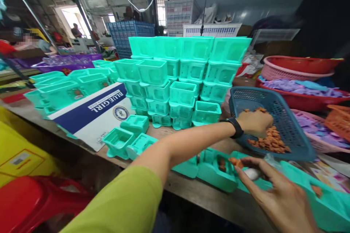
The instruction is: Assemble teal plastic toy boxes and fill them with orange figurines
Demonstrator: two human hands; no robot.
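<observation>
My left hand (pixel 256 123), with a black band on the wrist, reaches across into a blue plastic basket (pixel 295 134). Its fingers curl down against a pile of small orange-brown pieces (pixel 273 140); what they hold is hidden. My right hand (pixel 284 191) pinches a small orange-brown piece (pixel 235 161) between thumb and forefinger. A white rounded object (pixel 252 174) shows between that hand's fingers; I cannot tell what it is. Below the pinched piece lies a turquoise plastic box (pixel 216 176) with a brown piece in its opening. Another turquoise box (pixel 325 200) lies at the right.
Stacked turquoise boxes (pixel 158 72) rise behind my left arm. A white and blue carton (pixel 95 116) leans at the left, near a red stool (pixel 41 200). Red and pink baskets (pixel 303 67) with purple pieces stand at the right. Another person sits far left.
</observation>
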